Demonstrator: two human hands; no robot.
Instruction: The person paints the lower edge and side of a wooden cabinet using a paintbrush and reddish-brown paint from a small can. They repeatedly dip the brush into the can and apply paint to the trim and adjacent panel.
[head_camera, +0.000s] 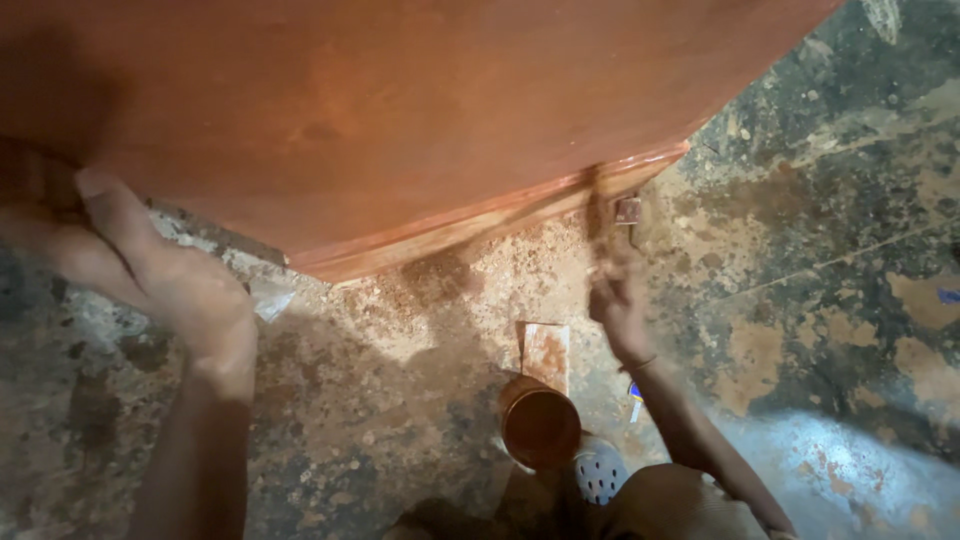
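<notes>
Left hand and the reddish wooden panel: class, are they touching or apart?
Touching. The head view shows the left hand with its fingers pressed against the underside edge of the wooden panel, no gap between them.

Sawdust (400, 330) on stained concrete floor (850, 250) — white perforated shoe (600, 472).

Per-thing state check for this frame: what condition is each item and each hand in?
Wooden panel: glossy reddish-brown, wet-looking along its edge.
Left hand: gripping the panel's left edge.
Right hand: motion-blurred, holding a brush at the panel's edge.
Tin: open, holding brown liquid.
Floor: stained, dusty.
</notes>
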